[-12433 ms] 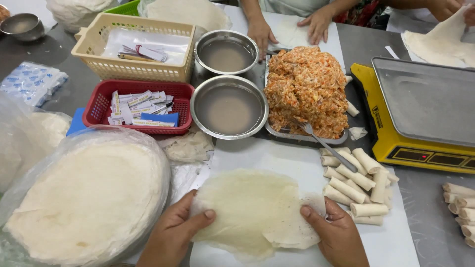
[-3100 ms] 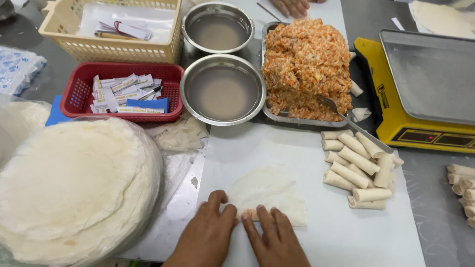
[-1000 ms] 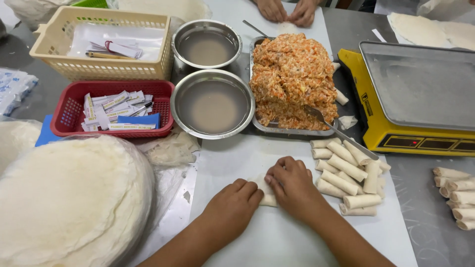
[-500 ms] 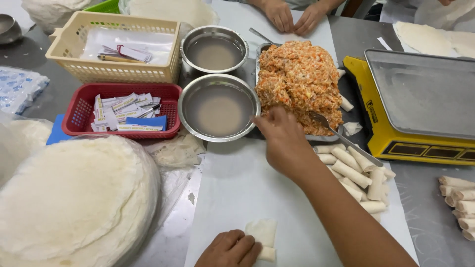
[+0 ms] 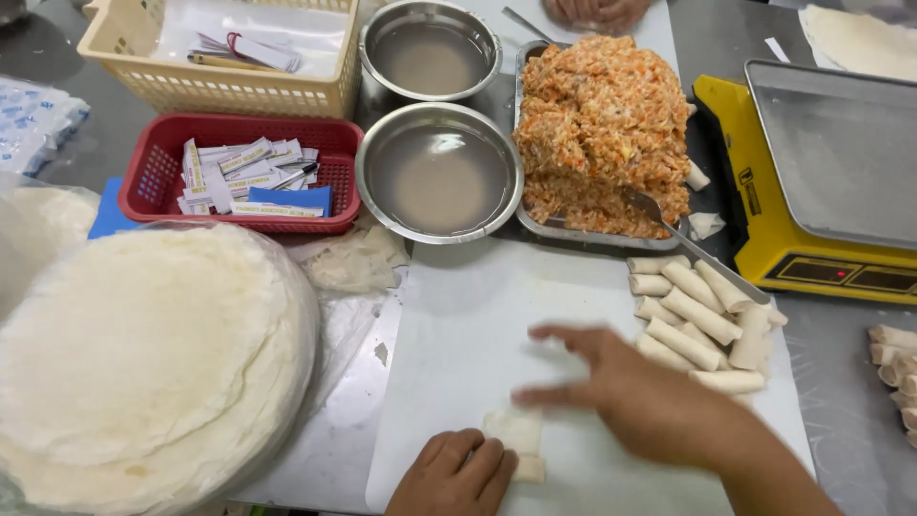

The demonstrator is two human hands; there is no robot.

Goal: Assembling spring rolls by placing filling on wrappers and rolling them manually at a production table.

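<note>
In the head view, the left hand (image 5: 454, 473) lies knuckles-up at the bottom edge of the white cutting board (image 5: 478, 315), its curled fingers pressing down on a small, partly rolled spring roll (image 5: 516, 435) whose loose flap of wrapper points away from the person. The right hand (image 5: 611, 382) hovers just above and to the right of that roll, blurred, fingers spread and holding nothing; its fingertips are near the wrapper flap, though whether they touch it cannot be told.

To the right on the board sits a pile of finished spring rolls (image 5: 702, 320), lying side by side and crosswise. Beyond them stands a metal tray of orange minced filling (image 5: 602, 119) with a metal spoon (image 5: 697, 253) stuck into its near corner, the handle reaching over the rolls. Two round steel bowls (image 5: 439, 172) of cloudy liquid stand left of the tray, one behind the other. A large stack of round wrappers (image 5: 143, 349) in clear plastic fills the left side. Behind it are a red basket (image 5: 167, 167) of small packets and a cream basket (image 5: 220, 91). A yellow scale (image 5: 764, 239) with a steel pan sits at the right. Another person's hands (image 5: 597, 11) show at the top edge.
</note>
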